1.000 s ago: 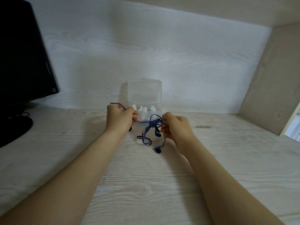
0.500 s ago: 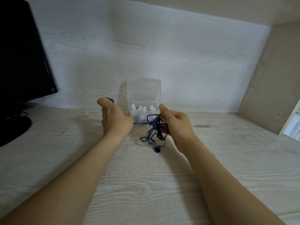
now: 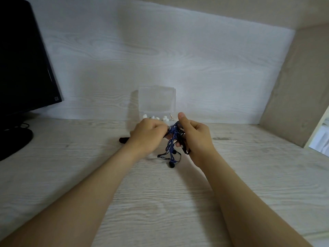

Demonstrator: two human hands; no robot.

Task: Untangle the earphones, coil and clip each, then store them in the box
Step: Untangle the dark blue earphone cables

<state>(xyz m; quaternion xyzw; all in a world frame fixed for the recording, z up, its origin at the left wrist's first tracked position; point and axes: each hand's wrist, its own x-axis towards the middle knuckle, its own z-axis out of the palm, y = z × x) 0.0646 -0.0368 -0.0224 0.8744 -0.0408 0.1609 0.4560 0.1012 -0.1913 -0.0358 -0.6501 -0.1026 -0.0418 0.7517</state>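
Pinching grip: left hand and right hand both hold the tangled, thin blue earphones.

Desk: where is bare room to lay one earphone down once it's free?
Widest bare desk lies right of the right hand, up to the side panel. Another patch runs between the monitor stand and the left hand, apart from a small dark item by that wrist. Crowded: around the tangled earphones before the open box.
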